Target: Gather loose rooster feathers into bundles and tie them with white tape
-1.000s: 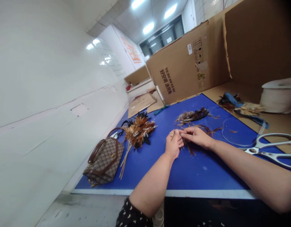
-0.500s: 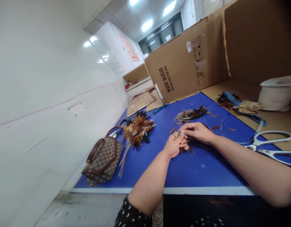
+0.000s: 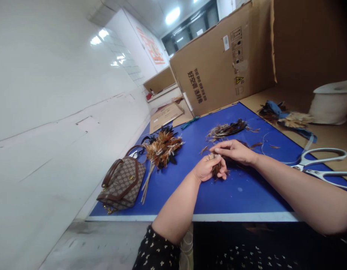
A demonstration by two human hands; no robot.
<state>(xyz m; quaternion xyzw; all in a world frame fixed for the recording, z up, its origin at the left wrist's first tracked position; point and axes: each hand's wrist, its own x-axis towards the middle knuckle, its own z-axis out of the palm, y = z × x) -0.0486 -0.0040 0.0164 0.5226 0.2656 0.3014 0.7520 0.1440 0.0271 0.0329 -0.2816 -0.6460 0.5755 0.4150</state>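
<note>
My left hand point(image 3: 206, 168) is closed around a small bunch of brown feathers point(image 3: 217, 171), whose dark tips poke out below the fingers. Just above it, my right hand point(image 3: 239, 152) has thumb and fingertips drawn together at the top of the bunch. Whatever sits between those fingertips is too small to make out. Behind the hands lies a loose pile of brown and grey feathers point(image 3: 228, 129) on the blue mat point(image 3: 241, 198). A few single feathers point(image 3: 256, 145) are scattered beside my right hand.
Brown feather bunches on stems point(image 3: 163, 148) lie left, beside a patterned handbag point(image 3: 125, 182). Scissors point(image 3: 317, 161) rest at the right, near a white spool point(image 3: 331, 103) and a blue-tied feather bundle point(image 3: 286, 116). A large cardboard box point(image 3: 218, 71) stands behind.
My right hand has moved slightly up and away from the left, with its fingertips parted from the left thumb. More of the feathers in my left hand shows. The camera view has tilted down slightly.
</note>
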